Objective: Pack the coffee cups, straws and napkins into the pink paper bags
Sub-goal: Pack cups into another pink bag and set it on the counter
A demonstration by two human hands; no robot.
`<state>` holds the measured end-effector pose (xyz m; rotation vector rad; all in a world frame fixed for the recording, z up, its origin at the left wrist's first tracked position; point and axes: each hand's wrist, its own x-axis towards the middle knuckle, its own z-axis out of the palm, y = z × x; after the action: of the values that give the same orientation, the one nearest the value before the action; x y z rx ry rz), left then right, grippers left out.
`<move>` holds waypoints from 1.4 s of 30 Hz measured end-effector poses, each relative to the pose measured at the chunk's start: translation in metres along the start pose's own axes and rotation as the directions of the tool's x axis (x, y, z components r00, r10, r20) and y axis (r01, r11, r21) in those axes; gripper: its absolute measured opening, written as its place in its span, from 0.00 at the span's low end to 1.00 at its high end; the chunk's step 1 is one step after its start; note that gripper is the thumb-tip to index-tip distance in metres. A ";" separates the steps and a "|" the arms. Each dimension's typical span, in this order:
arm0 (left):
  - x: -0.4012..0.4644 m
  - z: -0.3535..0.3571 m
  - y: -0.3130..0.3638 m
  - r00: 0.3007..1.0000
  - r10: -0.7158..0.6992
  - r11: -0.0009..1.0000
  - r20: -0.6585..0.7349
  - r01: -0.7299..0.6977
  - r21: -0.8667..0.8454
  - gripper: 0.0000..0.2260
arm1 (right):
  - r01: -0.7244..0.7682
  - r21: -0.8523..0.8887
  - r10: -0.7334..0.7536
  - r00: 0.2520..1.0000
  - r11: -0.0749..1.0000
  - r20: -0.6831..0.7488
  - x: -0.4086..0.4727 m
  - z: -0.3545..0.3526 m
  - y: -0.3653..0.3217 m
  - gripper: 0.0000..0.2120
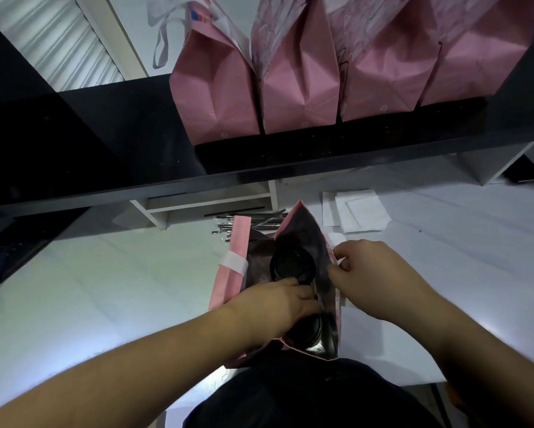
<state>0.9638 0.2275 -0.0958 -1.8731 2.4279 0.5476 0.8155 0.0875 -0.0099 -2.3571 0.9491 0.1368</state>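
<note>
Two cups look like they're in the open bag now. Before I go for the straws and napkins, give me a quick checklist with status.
1. Open pink bag upright on the white table: ok.
2. Bag mouth held open: ok, right hand pinches its right rim.
3. Cups inside: ok, far cup lid and near cup lid both show.
4. Lids seated: cannot tell, left hand covers part of them.
5. Straws reachable: ok, loose behind the bag.
6. Napkins reachable: ok, stacked to the back right.
</note>
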 end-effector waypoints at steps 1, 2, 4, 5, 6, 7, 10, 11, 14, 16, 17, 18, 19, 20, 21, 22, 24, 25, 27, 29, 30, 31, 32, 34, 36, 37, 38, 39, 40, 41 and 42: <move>0.001 0.001 -0.001 1.000 0.020 1.000 -0.018 -0.020 -0.006 0.25 | -0.002 0.000 0.002 1.000 1.000 0.003 0.000 0.001 0.000 0.15; 0.002 0.002 -0.001 0.998 0.040 0.999 -0.042 -0.040 -0.001 0.25 | -0.001 -0.001 0.001 1.000 1.000 0.001 0.000 0.002 0.000 0.14; 0.005 0.004 -0.002 0.994 0.070 0.996 -0.081 -0.065 0.058 0.25 | -0.003 -0.012 0.003 1.000 1.000 -0.006 0.000 0.004 -0.001 0.11; 0.006 0.003 -0.001 0.995 0.062 0.995 -0.072 -0.056 0.077 0.25 | -0.011 -0.022 0.010 1.000 1.000 -0.008 0.001 0.005 -0.003 0.09; 0.008 0.001 -0.001 0.999 0.037 0.996 -0.037 -0.034 0.077 0.26 | -0.022 -0.034 0.022 1.000 0.999 -0.012 0.002 0.006 -0.004 0.09; 0.009 -0.002 -0.001 1.000 0.010 0.998 0.025 -0.012 0.068 0.26 | -0.033 -0.044 0.032 0.999 0.999 -0.019 0.003 0.007 -0.006 0.10; 0.014 -0.027 0.004 0.976 -0.052 0.994 0.211 0.031 0.101 0.25 | -0.057 -0.054 0.055 0.998 0.997 -0.038 0.006 0.012 -0.008 0.09; 0.015 -0.039 0.007 0.970 -0.069 0.993 0.234 0.045 0.106 0.24 | -0.065 -0.056 0.062 0.997 0.996 -0.045 0.007 0.013 -0.007 0.09; 0.009 -0.083 0.013 0.999 -0.046 0.997 -0.001 0.046 0.057 0.13 | -0.091 -0.063 0.088 0.995 0.994 -0.056 0.009 0.013 -0.003 0.09; -0.008 -0.110 0.008 0.945 -0.076 0.993 -0.319 0.043 -0.111 0.11 | -0.110 -0.064 0.107 0.993 0.992 -0.046 0.010 0.009 0.001 0.09; -0.018 -0.119 0.000 0.876 -0.157 0.977 -0.455 0.071 -0.201 0.10 | -0.121 -0.056 0.119 0.992 0.991 -0.043 0.010 0.007 0.002 0.10; -0.027 -0.123 -0.012 0.789 -0.276 0.948 -0.548 0.128 -0.292 0.10 | -0.133 -0.050 0.130 0.990 0.990 -0.045 0.011 0.006 0.004 0.10; -0.034 -0.123 -0.026 0.694 -0.411 0.900 -0.591 0.206 -0.384 0.10 | -0.142 -0.048 0.140 0.989 0.989 -0.049 0.011 0.005 0.006 0.11; -0.040 -0.116 -0.042 0.600 -0.540 0.835 -0.590 0.290 -0.468 0.10 | -0.151 -0.042 0.149 0.988 0.988 -0.048 0.010 0.004 0.009 0.11; -0.045 -0.106 -0.061 0.517 -0.653 0.755 -0.554 0.386 -0.530 0.10 | -0.160 -0.034 0.158 0.986 0.987 -0.042 0.010 0.003 0.010 0.11; -0.050 -0.092 -0.080 0.453 -0.741 0.672 -0.497 0.481 -0.564 0.08 | -0.169 -0.031 0.168 0.985 0.985 -0.035 0.010 0.002 0.012 0.11; -0.057 -0.058 -0.113 0.434 -0.824 0.567 -0.364 0.639 -0.520 0.04 | -0.188 -0.043 0.187 0.982 0.981 -0.021 0.011 0.001 0.013 0.11; -0.059 -0.039 -0.126 0.473 -0.829 0.560 -0.299 0.697 -0.449 0.04 | -0.199 -0.056 0.198 0.980 0.978 -0.016 0.011 0.001 0.014 0.11; -0.057 -0.006 -0.146 0.548 -0.820 0.569 -0.163 0.756 -0.324 0.09 | -0.212 -0.086 0.210 0.977 0.973 -0.035 0.011 0.001 0.015 0.12; -0.048 0.015 -0.156 0.556 -0.829 0.548 -0.067 0.781 -0.299 0.13 | -0.195 -0.096 0.187 0.978 0.976 -0.088 0.010 0.001 0.015 0.14; -0.042 0.022 -0.159 0.553 -0.832 0.537 -0.037 0.788 -0.300 0.15 | -0.185 -0.089 0.175 0.978 0.979 -0.116 0.009 0.001 0.015 0.15; -0.036 0.028 -0.162 0.555 -0.832 0.533 -0.015 0.791 -0.301 0.16 | -0.184 -0.087 0.172 0.976 0.979 -0.134 0.008 0.000 0.014 0.15; -0.030 0.033 -0.165 0.559 -0.829 0.534 -0.005 0.790 -0.303 0.17 | -0.193 -0.097 0.179 0.975 0.976 -0.134 0.008 -0.002 0.014 0.14; -0.019 0.039 -0.172 0.555 -0.832 0.531 -0.017 0.786 -0.317 0.18 | -0.212 -0.128 0.199 0.974 0.969 -0.111 0.010 -0.003 0.013 0.12; -0.010 0.042 -0.179 0.545 -0.837 0.527 -0.044 0.783 -0.330 0.18 | -0.219 -0.134 0.209 0.974 0.966 -0.085 0.011 -0.004 0.013 0.11; -0.007 0.042 -0.182 0.542 -0.839 0.527 -0.053 0.784 -0.329 0.18 | -0.222 -0.126 0.214 0.974 0.967 -0.075 0.011 -0.004 0.013 0.11; -0.004 0.044 -0.184 0.539 -0.840 0.527 -0.056 0.786 -0.323 0.17 | -0.224 -0.118 0.217 0.973 0.967 -0.074 0.010 -0.004 0.012 0.10; -0.002 0.046 -0.186 0.540 -0.840 0.528 -0.057 0.789 -0.315 0.17 | -0.224 -0.118 0.216 0.973 0.967 -0.081 0.010 -0.004 0.011 0.10; -0.001 0.048 -0.187 0.539 -0.841 0.528 -0.053 0.793 -0.304 0.17 | -0.226 -0.124 0.217 0.973 0.966 -0.084 0.010 -0.004 0.011 0.10; -0.001 0.051 -0.189 0.539 -0.841 0.528 -0.048 0.798 -0.289 0.17 | -0.230 -0.128 0.220 0.972 0.965 -0.084 0.010 -0.004 0.010 0.10; -0.002 0.054 -0.190 0.541 -0.840 0.532 -0.049 0.801 -0.274 0.17 | -0.236 -0.130 0.226 0.970 0.963 -0.083 0.010 -0.004 0.009 0.10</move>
<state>1.1325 0.2042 -0.1950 -2.9261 1.2166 0.5790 0.8163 0.0741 -0.0145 -2.3815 1.2852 0.2231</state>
